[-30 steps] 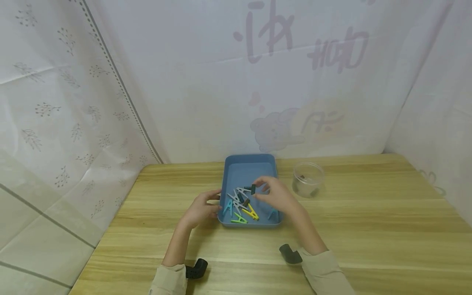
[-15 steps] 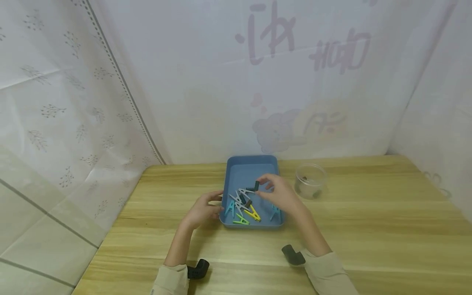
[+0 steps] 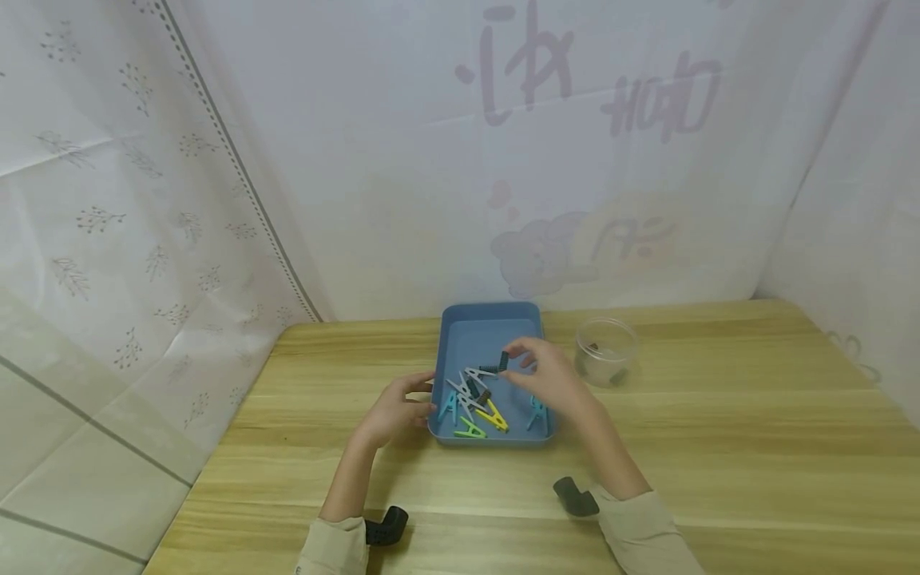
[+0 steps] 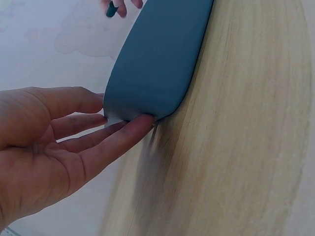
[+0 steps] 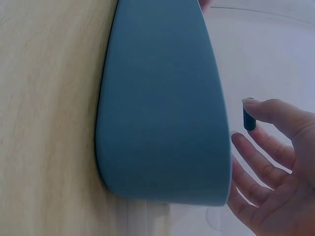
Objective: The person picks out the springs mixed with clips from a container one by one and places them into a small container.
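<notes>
In the head view my right hand (image 3: 545,375) pinches a small dark green ribbed piece (image 3: 504,361) between thumb and fingertips, over the right side of a blue tray (image 3: 489,311). The right wrist view shows this ribbed piece (image 5: 249,116) as a short cylinder, held above the rim. My left hand (image 3: 394,409) touches the tray's left wall with fairly straight fingers. Inside the tray lie grey clothespins (image 3: 463,385), blue ones (image 3: 449,405), a yellow clothespin (image 3: 493,416) and a lime green one (image 3: 470,430). More dark ribbed pieces (image 3: 488,369) and a brown one (image 3: 484,396) are among them.
A clear round tub (image 3: 605,353) with a few dark bits in it stands right of the tray on the wooden table (image 3: 719,447). Behind the table hangs a white printed curtain (image 3: 402,200). Black mounts (image 3: 388,526) stick out at both wrists.
The right hand has shifted slightly, and the pinched ribbed piece is now a little farther right and tilted differently. The left hand stays against the tray.
</notes>
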Tool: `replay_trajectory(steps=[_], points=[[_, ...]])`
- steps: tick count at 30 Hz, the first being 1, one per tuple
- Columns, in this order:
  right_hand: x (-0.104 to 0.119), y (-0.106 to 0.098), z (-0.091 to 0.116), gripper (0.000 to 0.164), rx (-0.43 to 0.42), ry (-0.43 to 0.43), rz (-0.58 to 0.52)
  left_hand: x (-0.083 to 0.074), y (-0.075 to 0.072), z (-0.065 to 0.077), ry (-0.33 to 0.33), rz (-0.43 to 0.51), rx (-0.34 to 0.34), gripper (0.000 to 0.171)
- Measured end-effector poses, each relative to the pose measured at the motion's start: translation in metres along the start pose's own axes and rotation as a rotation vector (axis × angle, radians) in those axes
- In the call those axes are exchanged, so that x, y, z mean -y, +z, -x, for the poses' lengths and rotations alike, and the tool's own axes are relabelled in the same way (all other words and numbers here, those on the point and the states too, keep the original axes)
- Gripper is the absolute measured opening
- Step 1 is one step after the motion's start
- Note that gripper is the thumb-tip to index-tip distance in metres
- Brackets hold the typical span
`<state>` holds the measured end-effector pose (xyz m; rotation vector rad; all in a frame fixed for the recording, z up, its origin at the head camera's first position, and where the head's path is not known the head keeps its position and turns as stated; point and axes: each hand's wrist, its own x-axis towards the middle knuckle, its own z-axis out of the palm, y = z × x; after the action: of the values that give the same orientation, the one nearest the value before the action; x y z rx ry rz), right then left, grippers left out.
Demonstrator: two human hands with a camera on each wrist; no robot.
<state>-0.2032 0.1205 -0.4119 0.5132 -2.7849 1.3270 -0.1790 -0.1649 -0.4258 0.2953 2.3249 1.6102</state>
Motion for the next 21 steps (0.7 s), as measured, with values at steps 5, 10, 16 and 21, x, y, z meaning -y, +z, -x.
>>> replay_trajectory(steps=[5, 10, 16, 21], points=[[-0.0021, -0.0029, 0.0015, 0.036, -0.006, -0.003, -0.003, -0.0003, 0.0003, 0.0001, 0.0, 0.001, -0.002, 0.061], [-0.0045, -0.004, 0.0024, 0.036, -0.014, -0.003, 0.001, -0.0002, -0.0006, 0.0007, -0.006, 0.012, 0.005, 0.061], [-0.005, -0.0055, 0.0041, 0.035, -0.045, -0.009, 0.011, 0.0004, -0.0012, 0.0008, -0.011, 0.014, -0.001, 0.063], [-0.0058, -0.0076, 0.0061, 0.036, -0.071, -0.029, 0.024, -0.0002, -0.0012, 0.0006, -0.003, 0.009, 0.011, 0.063]])
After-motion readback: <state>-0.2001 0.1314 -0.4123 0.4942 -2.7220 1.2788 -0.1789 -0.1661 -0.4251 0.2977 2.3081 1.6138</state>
